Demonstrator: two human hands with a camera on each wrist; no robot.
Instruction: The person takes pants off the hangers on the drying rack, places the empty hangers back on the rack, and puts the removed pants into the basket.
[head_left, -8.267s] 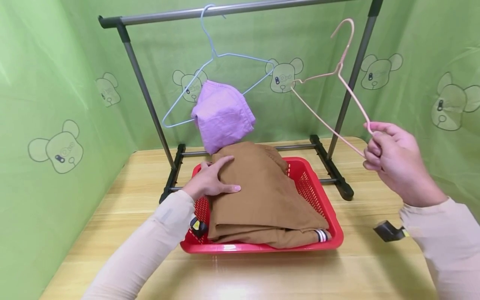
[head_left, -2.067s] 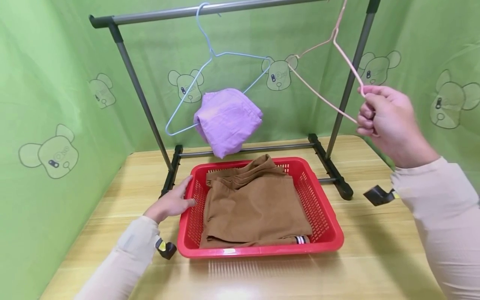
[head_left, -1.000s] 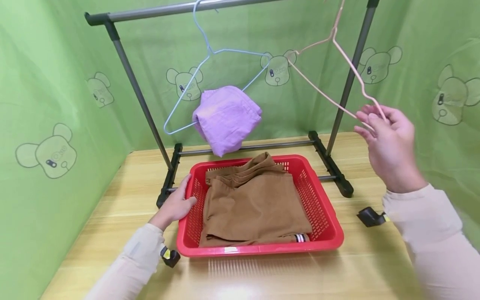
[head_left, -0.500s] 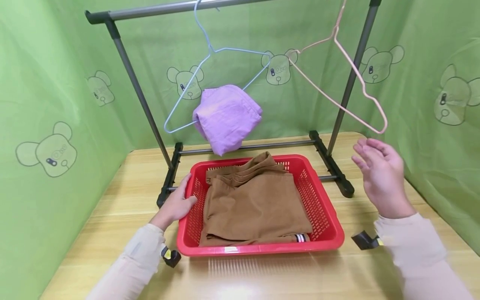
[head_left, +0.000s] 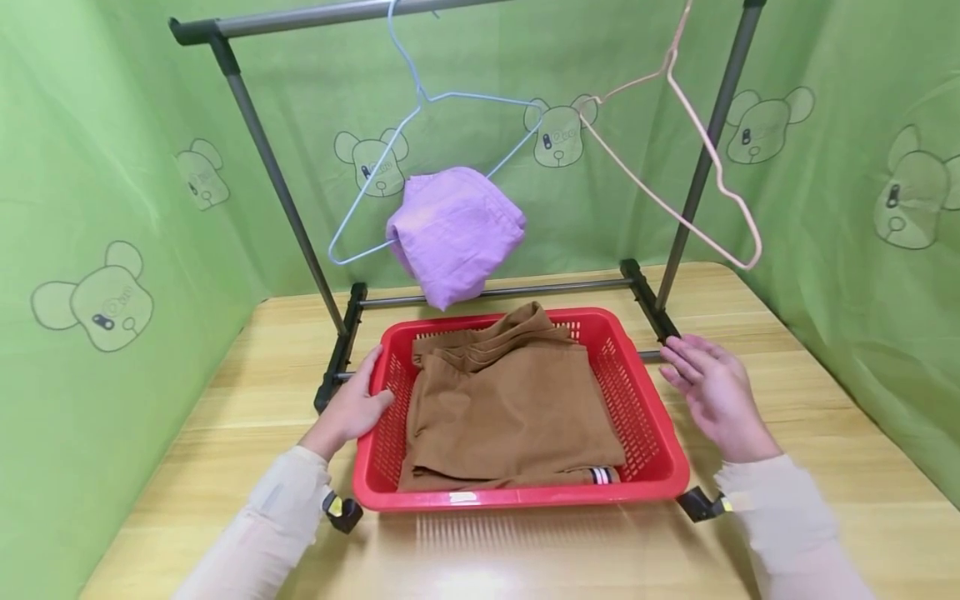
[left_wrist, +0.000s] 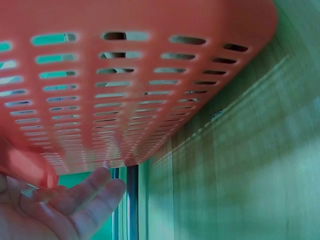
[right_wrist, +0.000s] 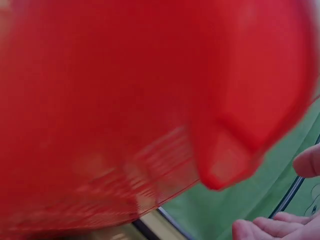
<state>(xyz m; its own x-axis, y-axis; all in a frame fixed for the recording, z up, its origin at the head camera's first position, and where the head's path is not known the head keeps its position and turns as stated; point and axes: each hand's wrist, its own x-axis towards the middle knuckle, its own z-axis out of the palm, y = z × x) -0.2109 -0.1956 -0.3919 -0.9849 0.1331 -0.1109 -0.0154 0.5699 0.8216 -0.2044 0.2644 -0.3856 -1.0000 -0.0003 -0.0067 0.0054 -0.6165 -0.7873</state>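
My left hand [head_left: 354, 412] holds the left rim of a red plastic basket [head_left: 525, 497], thumb over the inside and fingers along the outside. In the left wrist view the fingers [left_wrist: 85, 200] reach under the rim. To the right of the basket, my right hand [head_left: 716, 398] is held with loose fingers and nothing in it, apart from the rim. A folded brown garment [head_left: 517, 408] with a striped tab lies inside the basket. Above, a pink hanger [head_left: 675, 218] hangs bare, its hook top out of view. A purple garment [head_left: 457, 229] is draped over a blue hanger [head_left: 360, 196].
A metal garment rack [head_left: 273, 179] with black feet [head_left: 660, 321] stands on the wooden table [head_left: 202, 483], behind the basket. Green curtains [head_left: 82, 208] with printed bears close in the back and sides.
My right hand has let go of the pink hanger, which now hangs by itself, and has come down beside the basket. My left hand earlier moved from the brown garment to the basket rim.
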